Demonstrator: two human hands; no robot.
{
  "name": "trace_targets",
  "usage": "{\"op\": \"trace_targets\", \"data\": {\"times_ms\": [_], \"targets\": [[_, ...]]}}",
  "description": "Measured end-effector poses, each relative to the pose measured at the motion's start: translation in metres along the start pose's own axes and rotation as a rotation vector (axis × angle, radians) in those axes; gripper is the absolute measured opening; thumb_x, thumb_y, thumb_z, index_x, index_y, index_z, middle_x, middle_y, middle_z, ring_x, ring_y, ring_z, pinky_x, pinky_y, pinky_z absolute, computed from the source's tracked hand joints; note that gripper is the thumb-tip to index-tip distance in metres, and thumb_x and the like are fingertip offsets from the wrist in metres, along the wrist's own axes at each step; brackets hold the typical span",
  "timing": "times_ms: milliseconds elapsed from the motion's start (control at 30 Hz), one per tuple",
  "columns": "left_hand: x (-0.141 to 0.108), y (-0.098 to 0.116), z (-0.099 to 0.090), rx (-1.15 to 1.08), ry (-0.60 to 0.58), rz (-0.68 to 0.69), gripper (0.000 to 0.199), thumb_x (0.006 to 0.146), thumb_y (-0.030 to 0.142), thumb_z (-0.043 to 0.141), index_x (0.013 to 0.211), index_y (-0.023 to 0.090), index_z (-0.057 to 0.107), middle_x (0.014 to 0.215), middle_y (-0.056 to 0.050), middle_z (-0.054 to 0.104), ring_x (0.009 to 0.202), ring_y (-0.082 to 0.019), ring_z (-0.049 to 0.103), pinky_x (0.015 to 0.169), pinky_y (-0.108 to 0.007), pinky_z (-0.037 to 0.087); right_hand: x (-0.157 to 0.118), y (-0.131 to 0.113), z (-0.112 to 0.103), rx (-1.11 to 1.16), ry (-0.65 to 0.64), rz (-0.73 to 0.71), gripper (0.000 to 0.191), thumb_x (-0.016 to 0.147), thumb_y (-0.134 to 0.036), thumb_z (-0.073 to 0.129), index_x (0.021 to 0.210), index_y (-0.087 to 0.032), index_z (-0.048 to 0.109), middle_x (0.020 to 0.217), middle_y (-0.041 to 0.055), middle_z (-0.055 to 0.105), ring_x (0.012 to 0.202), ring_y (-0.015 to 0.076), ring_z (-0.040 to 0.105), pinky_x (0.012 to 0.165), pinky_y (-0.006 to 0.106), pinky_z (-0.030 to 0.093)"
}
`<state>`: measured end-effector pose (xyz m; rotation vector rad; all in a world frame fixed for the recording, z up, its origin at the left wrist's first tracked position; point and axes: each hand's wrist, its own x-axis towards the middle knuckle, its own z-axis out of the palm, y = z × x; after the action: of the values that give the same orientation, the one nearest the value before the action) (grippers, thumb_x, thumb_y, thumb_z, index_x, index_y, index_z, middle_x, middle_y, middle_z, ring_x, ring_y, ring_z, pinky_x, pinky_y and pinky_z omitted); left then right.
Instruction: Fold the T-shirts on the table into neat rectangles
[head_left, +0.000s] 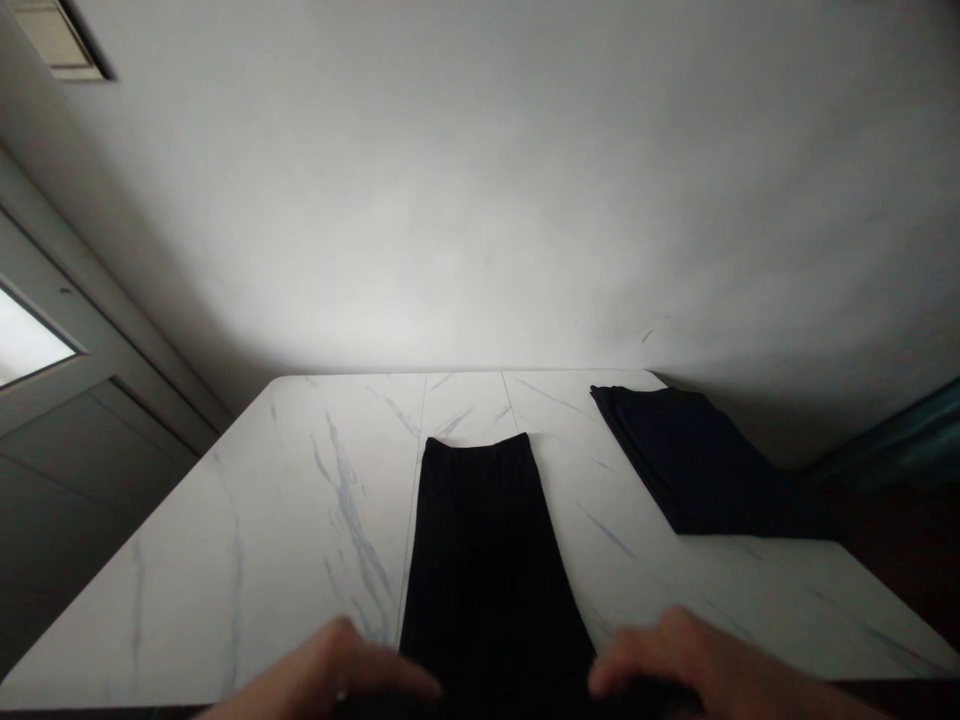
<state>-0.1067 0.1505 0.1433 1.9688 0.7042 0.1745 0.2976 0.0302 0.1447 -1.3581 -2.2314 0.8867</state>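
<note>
A black garment [487,550] lies lengthwise on the white marbled table [285,540], its waistband edge toward the wall. At its near left side is my left hand [330,675], its fingers closed on the dark cloth. My right hand [675,655] grips the near right side, with dark fabric showing beneath its fingers. Both hands are slightly blurred, and the lower end of the garment is cut off by the frame's bottom edge.
Folded dark clothing [712,465] rests at the table's right side, partly reaching its edge. Behind the table stands a pale wall [480,200]. A door [90,400] with a bright pane is at the left. Greenish fabric [892,440] shows at the far right.
</note>
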Motion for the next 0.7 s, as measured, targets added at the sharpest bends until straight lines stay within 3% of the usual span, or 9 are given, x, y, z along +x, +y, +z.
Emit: {"op": "trace_targets", "data": {"times_ms": [67,133,200,267,300,433,600,700], "targets": [[0.044,0.006,-0.031,-0.164,0.081,-0.131,0.037,0.088,0.050,0.068,0.116,0.027,0.072,0.111,-0.003,0.075,0.098,-0.022,0.069,0.081,-0.031,0.057,0.046,0.007,-0.046,0.102,0.023,0.078,0.025,0.094,-0.040,0.062,0.116,-0.032,0.070,0.103,0.0033,0.075,0.090,0.0202,0.071,0.076,0.030,0.058],[0.104,-0.003,-0.058,-0.413,0.115,-0.172,0.038,0.083,0.049,0.073,0.104,0.016,0.073,0.099,-0.007,0.076,0.091,-0.022,0.069,0.083,-0.033,0.056,0.098,0.036,-0.072,0.230,0.065,0.160,0.029,0.090,-0.044,0.065,0.110,-0.024,0.070,0.101,0.0049,0.074,0.091,0.0212,0.069,0.078,0.032,0.057],[0.163,-0.026,-0.074,-0.650,0.125,-0.241,0.032,0.080,0.041,0.078,0.092,0.012,0.072,0.094,-0.009,0.076,0.087,-0.020,0.070,0.083,-0.031,0.056,0.143,0.078,-0.076,0.405,0.091,0.263,0.033,0.089,-0.044,0.065,0.110,-0.020,0.068,0.103,0.0066,0.073,0.088,0.0199,0.068,0.073,0.030,0.056],[0.208,-0.055,-0.080,-0.773,0.244,-0.381,0.024,0.075,0.029,0.082,0.087,0.012,0.070,0.088,-0.008,0.075,0.081,-0.018,0.070,0.077,-0.029,0.057,0.175,0.121,-0.063,0.537,0.106,0.420,0.031,0.086,-0.041,0.066,0.108,-0.018,0.066,0.098,0.0064,0.073,0.079,0.0174,0.066,0.067,0.028,0.053],[0.223,-0.070,-0.080,-0.777,0.283,-0.419,0.024,0.074,0.027,0.083,0.084,0.012,0.068,0.081,-0.007,0.074,0.075,-0.018,0.070,0.071,-0.029,0.057,0.185,0.139,-0.053,0.563,0.179,0.487,0.029,0.085,-0.038,0.068,0.105,-0.017,0.066,0.095,0.0057,0.072,0.077,0.0163,0.065,0.065,0.027,0.052],[0.245,-0.110,-0.072,-0.747,0.390,-0.476,0.025,0.071,0.025,0.084,0.077,0.012,0.063,0.064,-0.003,0.066,0.055,-0.015,0.063,0.053,-0.026,0.051,0.198,0.184,-0.018,0.592,0.487,0.575,0.025,0.079,-0.034,0.072,0.098,-0.018,0.064,0.083,0.0023,0.069,0.069,0.0153,0.063,0.059,0.025,0.048],[0.246,-0.121,-0.065,-0.706,0.457,-0.439,0.025,0.076,0.031,0.081,0.081,0.012,0.065,0.065,0.000,0.066,0.052,-0.011,0.060,0.049,-0.021,0.046,0.198,0.193,-0.008,0.455,0.646,0.435,0.033,0.080,-0.035,0.068,0.109,-0.020,0.064,0.091,0.0043,0.070,0.082,0.0194,0.067,0.075,0.031,0.053],[0.248,-0.119,-0.064,-0.655,0.465,-0.429,0.029,0.081,0.040,0.077,0.083,0.013,0.066,0.064,0.000,0.065,0.050,-0.011,0.058,0.047,-0.021,0.043,0.202,0.193,-0.007,0.375,0.641,0.388,0.033,0.081,-0.033,0.065,0.111,-0.019,0.065,0.094,0.0055,0.071,0.088,0.0203,0.068,0.083,0.034,0.052]]}}
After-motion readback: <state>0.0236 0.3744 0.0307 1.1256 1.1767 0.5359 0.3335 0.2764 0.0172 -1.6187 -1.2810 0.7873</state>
